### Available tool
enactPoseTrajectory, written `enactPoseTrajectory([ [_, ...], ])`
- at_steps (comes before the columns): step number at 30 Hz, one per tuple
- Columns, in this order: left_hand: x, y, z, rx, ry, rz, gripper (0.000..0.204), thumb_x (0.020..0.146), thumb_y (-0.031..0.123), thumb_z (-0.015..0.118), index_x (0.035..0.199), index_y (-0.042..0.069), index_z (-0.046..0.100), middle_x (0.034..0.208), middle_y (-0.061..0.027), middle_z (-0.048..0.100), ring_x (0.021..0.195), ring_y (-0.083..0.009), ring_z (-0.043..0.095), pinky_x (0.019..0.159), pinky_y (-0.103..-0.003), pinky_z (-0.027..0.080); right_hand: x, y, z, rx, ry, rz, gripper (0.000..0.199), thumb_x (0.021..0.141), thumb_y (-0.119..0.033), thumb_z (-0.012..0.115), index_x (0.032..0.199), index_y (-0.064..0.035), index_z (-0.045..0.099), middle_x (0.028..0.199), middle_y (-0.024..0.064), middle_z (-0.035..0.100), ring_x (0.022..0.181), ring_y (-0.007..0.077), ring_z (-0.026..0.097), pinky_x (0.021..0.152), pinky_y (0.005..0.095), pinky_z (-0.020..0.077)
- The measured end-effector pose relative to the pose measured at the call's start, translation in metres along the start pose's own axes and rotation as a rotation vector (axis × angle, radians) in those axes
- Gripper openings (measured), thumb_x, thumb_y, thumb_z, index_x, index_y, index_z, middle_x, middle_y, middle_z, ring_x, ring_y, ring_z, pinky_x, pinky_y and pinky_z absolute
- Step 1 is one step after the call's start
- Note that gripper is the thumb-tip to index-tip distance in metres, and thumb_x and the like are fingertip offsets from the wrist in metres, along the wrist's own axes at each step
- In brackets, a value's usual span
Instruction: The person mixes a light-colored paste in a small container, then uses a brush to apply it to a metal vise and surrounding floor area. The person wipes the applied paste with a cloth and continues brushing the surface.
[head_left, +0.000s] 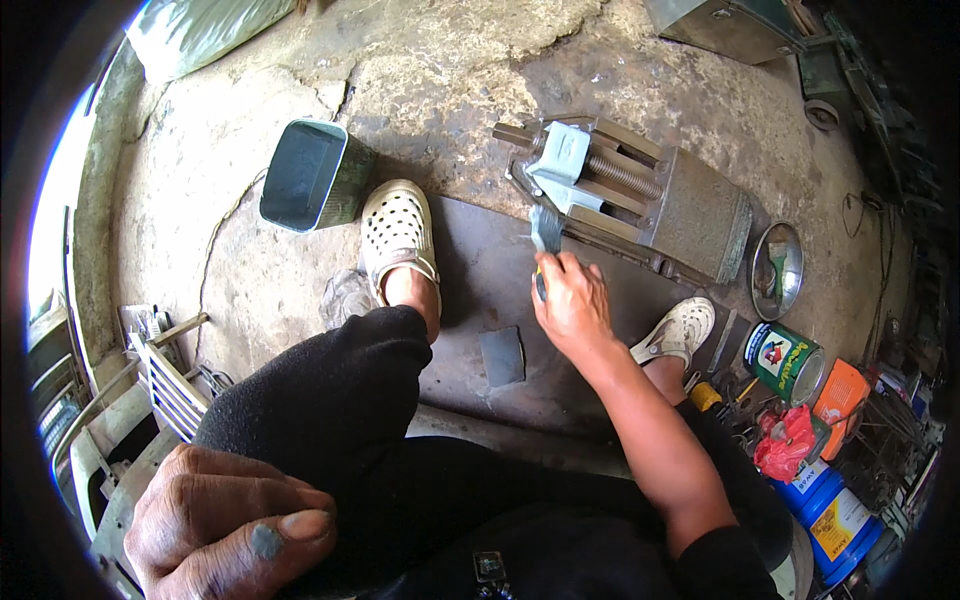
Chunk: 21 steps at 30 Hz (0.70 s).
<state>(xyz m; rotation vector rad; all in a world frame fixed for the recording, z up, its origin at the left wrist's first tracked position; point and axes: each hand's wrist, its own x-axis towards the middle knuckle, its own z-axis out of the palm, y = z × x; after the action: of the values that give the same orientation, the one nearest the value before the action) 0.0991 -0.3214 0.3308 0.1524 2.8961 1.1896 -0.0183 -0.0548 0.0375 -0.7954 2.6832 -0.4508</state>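
My right hand (pixel 574 305) is wrapped round the handle of a paintbrush (pixel 546 230) with grey-blue bristles. The bristles are beside the near left end of a large metal vise (pixel 697 210) lying on the floor. Light blue-grey paint covers the vise's left jaw block (pixel 561 155), while its screw and right-hand body look bare and brownish. Close to the camera, my left hand (pixel 225 520) is curled closed over my left thigh, with a grey-blue smear on it. Whatever it may hold is hidden.
A square dark green container (pixel 345 185) stands by my left shoe (pixel 396 225). Grey sandpaper-like sheet (pixel 502 356) lies between my feet. At right are a metal bowl (pixel 795 270) with a brush inside, a paint can (pixel 785 362), a red plastic bag (pixel 786 442) and a blue bucket (pixel 835 525).
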Motion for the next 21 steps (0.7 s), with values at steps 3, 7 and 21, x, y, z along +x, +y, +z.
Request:
enactPoseTrajectory([
  [3,-0.005,0.000,0.001,-0.007,0.032,-0.016,0.069,0.088,0.064,0.067,0.116,0.002,0.062,0.085,-0.0160,0.062,0.071,-0.0255,0.061,0.062,-0.038,0.047,-0.010,-0.007,-0.002,0.061,0.097,-0.087,0.027,0.088,-0.010,0.069,0.115,-0.0057,0.067,0.099,0.0143,0.064,0.084,0.0356,0.066,0.079,0.0459,0.0492],
  [7,-0.008,0.000,-0.003,-0.006,0.008,-0.051,0.068,0.089,0.064,0.066,0.117,0.003,0.062,0.085,-0.0154,0.062,0.071,-0.0247,0.060,0.062,-0.038,0.047,0.000,-0.004,-0.003,0.068,0.151,-0.093,0.031,0.087,-0.009,0.070,0.118,-0.0060,0.066,0.101,0.0146,0.063,0.086,0.0359,0.066,0.079,0.0456,0.0495],
  [21,-0.017,-0.005,-0.006,-0.003,0.053,-0.013,0.072,0.085,0.069,0.068,0.118,0.005,0.062,0.083,-0.0114,0.062,0.071,-0.0220,0.061,0.062,-0.036,0.046,-0.004,-0.006,0.009,0.043,0.188,-0.104,0.032,0.089,-0.011,0.069,0.120,-0.0068,0.064,0.105,0.0145,0.063,0.090,0.0365,0.065,0.080,0.0465,0.0496],
])
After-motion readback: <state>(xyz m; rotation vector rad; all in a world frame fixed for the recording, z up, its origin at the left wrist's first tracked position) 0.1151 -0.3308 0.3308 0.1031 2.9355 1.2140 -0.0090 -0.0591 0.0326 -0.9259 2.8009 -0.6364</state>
